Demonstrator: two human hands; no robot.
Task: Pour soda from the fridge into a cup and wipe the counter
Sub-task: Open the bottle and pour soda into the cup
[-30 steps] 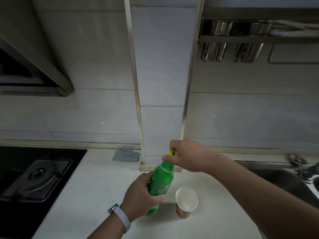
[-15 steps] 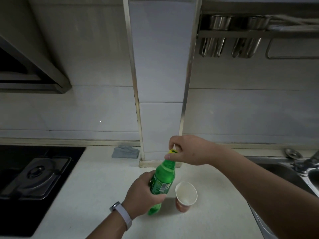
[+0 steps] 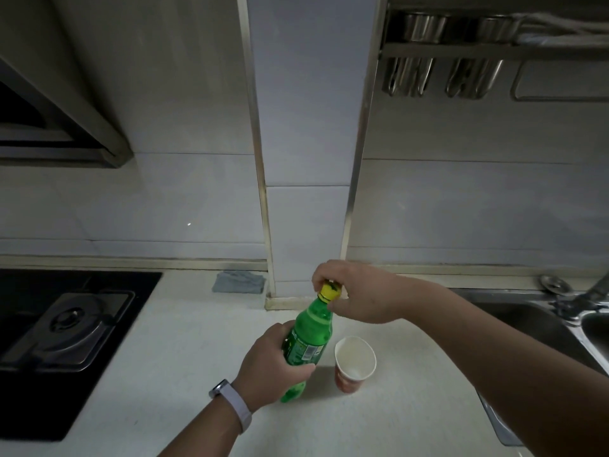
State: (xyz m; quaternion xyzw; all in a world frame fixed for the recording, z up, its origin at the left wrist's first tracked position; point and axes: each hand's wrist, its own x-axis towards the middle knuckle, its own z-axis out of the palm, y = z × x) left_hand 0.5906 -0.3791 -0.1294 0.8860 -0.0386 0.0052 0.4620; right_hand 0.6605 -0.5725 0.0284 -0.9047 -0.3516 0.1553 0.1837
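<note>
- Standing on the white counter (image 3: 197, 357), the green soda bottle (image 3: 309, 334) tilts a little, its neck leaning away toward the wall.
- The left hand (image 3: 273, 367) grips the bottle's labelled middle from the left, fingers and thumb curled round it.
- The right hand (image 3: 359, 295) reaches in from the right, above the left one, with thumb and bent fingers pinching the yellow cap (image 3: 329, 290), which sits on the bottle's neck.
- The paper cup (image 3: 354, 364) stands upright just right of the bottle's base, below the right hand, and neither hand touches it.
- A grey cloth (image 3: 238, 282) lies by the wall, behind the bottle and well apart from both hands.
- A black stove (image 3: 66, 328) is at far left and a steel sink (image 3: 527, 321) at right.
</note>
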